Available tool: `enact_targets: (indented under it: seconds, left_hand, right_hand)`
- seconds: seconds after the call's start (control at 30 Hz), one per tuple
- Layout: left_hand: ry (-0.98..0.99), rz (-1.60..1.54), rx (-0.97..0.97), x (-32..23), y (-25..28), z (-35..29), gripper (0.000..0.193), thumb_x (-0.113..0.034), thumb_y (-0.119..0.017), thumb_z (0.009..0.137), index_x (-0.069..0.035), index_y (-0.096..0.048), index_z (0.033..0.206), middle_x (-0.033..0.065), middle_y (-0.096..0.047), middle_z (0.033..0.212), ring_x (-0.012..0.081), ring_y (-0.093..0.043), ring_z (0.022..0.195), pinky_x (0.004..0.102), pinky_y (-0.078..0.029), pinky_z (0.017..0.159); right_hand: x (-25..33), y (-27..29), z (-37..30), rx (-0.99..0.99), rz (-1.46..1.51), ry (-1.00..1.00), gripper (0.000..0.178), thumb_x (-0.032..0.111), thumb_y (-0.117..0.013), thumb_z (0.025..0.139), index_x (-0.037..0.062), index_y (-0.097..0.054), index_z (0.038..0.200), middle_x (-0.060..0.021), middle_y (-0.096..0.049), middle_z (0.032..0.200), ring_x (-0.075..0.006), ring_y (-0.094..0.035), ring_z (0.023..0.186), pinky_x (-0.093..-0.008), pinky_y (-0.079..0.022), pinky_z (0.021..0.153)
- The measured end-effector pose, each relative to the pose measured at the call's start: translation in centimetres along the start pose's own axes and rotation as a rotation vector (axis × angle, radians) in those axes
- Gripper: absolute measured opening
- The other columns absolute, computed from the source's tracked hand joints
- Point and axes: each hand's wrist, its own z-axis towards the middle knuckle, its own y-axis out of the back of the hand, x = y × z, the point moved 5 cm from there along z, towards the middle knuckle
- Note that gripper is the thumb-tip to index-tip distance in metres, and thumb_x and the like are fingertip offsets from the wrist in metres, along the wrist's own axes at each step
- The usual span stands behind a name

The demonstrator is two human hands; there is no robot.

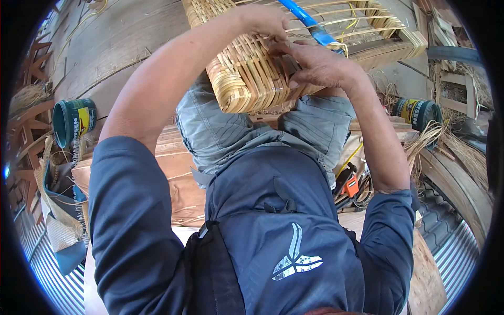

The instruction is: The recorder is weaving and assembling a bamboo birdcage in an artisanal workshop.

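A woven rattan frame (pixel 248 79) rests across my thighs, with tight weaving at its left end and long loose-spaced strands at the right. My left hand (pixel 266 23) is closed over the weave, fingertips curled down onto it; what they pinch is hidden. Around the frame's near edge my right hand (pixel 325 65) is closed, fingers on top of the weave and thumb lower down. Just beyond the right hand, a blue flat-tipped tool (pixel 314 25) lies slanted among the strands.
A green bucket (pixel 75 122) lies at the left, another green bucket (pixel 418 113) at the right. Loose fibre strands (pixel 428 137) trail beside it. An orange-and-black tool (pixel 350 186) sits by my right thigh. Wooden boards (pixel 131 39) spread ahead; corrugated sheeting (pixel 462 262) shows lower right.
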Motion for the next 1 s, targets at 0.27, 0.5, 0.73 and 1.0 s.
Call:
enact_targets:
  seconds: [0.27, 0.5, 0.73, 1.0]
  left_hand:
    - [-0.124, -0.452, -0.355, 1.4, 3.4, -5.3, 0.029, -0.028, -0.063, 0.08, -0.001, -0.063, 0.07, 0.0061, -0.056, 0.052, 0.0146, -0.051, 0.042, 0.0313, -0.04, 0.041]
    - [0.09, -0.411, -0.739, 0.0, 2.8, -6.8, 0.04, -0.034, -0.053, 0.087, 0.002, -0.051, 0.072, 0.0109, -0.043, 0.053, 0.02, -0.051, 0.048, 0.0368, -0.043, 0.05]
    - [0.313, 0.621, -0.612, 5.2, 2.5, -1.9, 0.03, -0.02, -0.045, 0.083, 0.0, -0.067, 0.085, 0.0224, -0.065, 0.084, 0.0368, -0.064, 0.077, 0.0448, -0.05, 0.067]
    - [0.454, 0.64, -0.535, 8.0, 2.9, -2.2, 0.027, -0.015, -0.046, 0.079, 0.0, -0.069, 0.083, 0.0214, -0.066, 0.085, 0.0353, -0.065, 0.081, 0.0436, -0.051, 0.071]
  right_hand:
    - [0.5, 0.2, -0.1, -0.037, -0.049, 0.05, 0.068, 0.008, -0.067, 0.065, 0.0072, -0.043, 0.128, -0.0119, -0.05, 0.125, -0.0318, -0.042, 0.12, -0.0379, -0.034, 0.102]
    - [-0.6, 0.0, -0.5, -0.096, -0.051, 0.071, 0.072, 0.013, -0.065, 0.06, 0.0049, -0.042, 0.128, -0.0176, -0.049, 0.123, -0.0334, -0.044, 0.117, -0.0379, -0.035, 0.101]
    - [-0.2, -0.1, -0.5, -0.229, -0.064, 0.148, 0.066, 0.012, -0.066, 0.064, 0.0071, -0.045, 0.126, -0.0166, -0.053, 0.118, -0.0333, -0.048, 0.112, -0.0387, -0.038, 0.097]
    - [0.5, -0.9, -4.4, -0.582, 0.248, 0.054, 0.027, 0.021, -0.065, 0.076, 0.008, -0.06, 0.099, -0.0079, -0.06, 0.103, -0.0293, -0.056, 0.098, -0.0365, -0.045, 0.084]
